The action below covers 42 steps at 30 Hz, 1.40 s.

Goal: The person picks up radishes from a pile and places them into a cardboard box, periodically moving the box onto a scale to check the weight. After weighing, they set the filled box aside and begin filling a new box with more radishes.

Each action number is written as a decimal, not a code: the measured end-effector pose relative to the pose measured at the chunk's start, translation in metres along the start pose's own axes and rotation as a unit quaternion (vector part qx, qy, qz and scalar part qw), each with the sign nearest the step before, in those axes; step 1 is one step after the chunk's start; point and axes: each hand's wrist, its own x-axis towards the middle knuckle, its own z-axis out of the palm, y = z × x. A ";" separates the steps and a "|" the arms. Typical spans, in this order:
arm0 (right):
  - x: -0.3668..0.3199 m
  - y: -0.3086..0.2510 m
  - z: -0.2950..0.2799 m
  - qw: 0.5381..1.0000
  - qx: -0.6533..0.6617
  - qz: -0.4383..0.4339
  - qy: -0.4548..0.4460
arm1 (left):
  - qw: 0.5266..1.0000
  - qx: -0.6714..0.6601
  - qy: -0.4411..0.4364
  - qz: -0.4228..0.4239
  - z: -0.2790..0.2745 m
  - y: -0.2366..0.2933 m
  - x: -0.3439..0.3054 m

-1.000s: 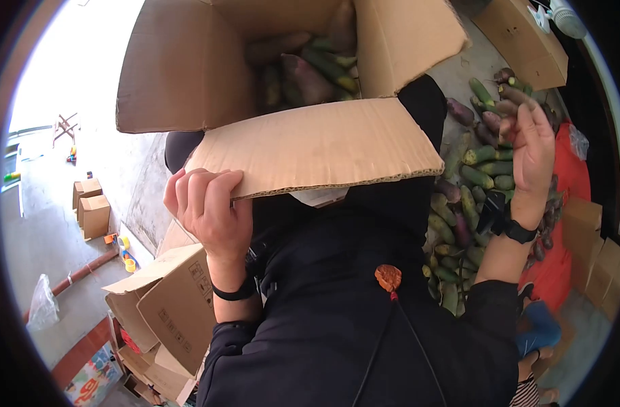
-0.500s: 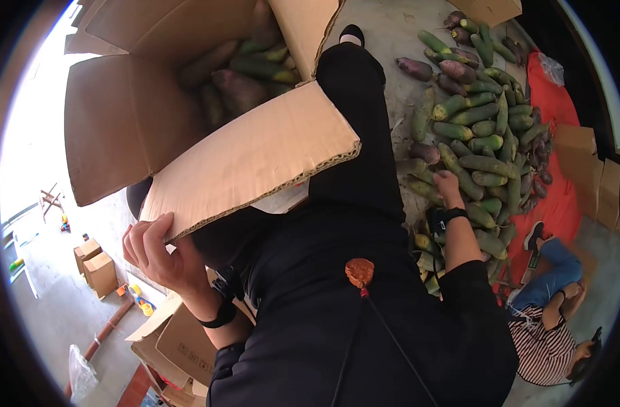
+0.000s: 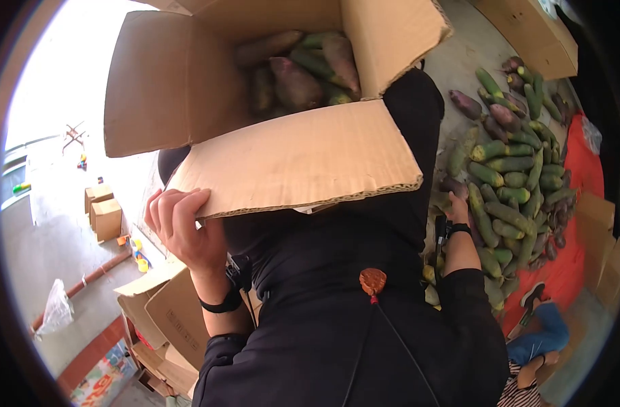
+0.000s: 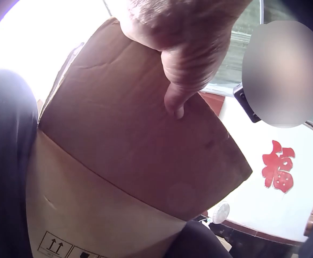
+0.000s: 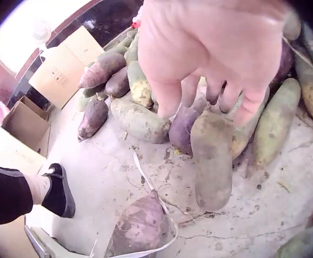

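My left hand [image 3: 188, 227] pinches the near-left corner of a cardboard box flap [image 3: 296, 159]. In the left wrist view the thumb [image 4: 178, 102] lies against the flap's underside. The open cardboard box [image 3: 150, 81] holds several purple and green radishes [image 3: 296, 85]. On my right, my right hand [image 3: 457, 210] reaches down to the radish pile. Its thumb and bent fingers close about the end of a purple radish [image 5: 182, 131], partly hidden by the hand. A dirt-covered green radish [image 5: 213, 166] lies right at the fingertips.
A large pile of green radishes [image 3: 510, 214] covers the floor beside a red sheet [image 3: 584, 152]. One purple radish lies in a clear plastic bag [image 5: 140, 226]. Other cardboard boxes [image 3: 177, 312] stand at lower left. Another person [image 3: 544, 332] sits at lower right.
My right hand has come down from above the pile to the radishes at its near-left edge. My left hand keeps its hold on the flap. The head view swung right, then back.
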 end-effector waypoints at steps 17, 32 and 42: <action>-0.028 -0.009 -0.005 0.966 0.065 -0.249 -0.005 | 1.000 -0.016 -0.008 0.006 -0.005 -0.004 0.003; -0.335 -0.286 -0.075 0.671 0.182 -0.616 -0.370 | 0.999 -0.035 0.008 -0.003 -0.005 -0.009 0.005; -0.404 -0.334 0.093 0.555 0.126 -0.706 -0.422 | 0.999 -0.034 0.002 -0.006 -0.006 -0.008 0.004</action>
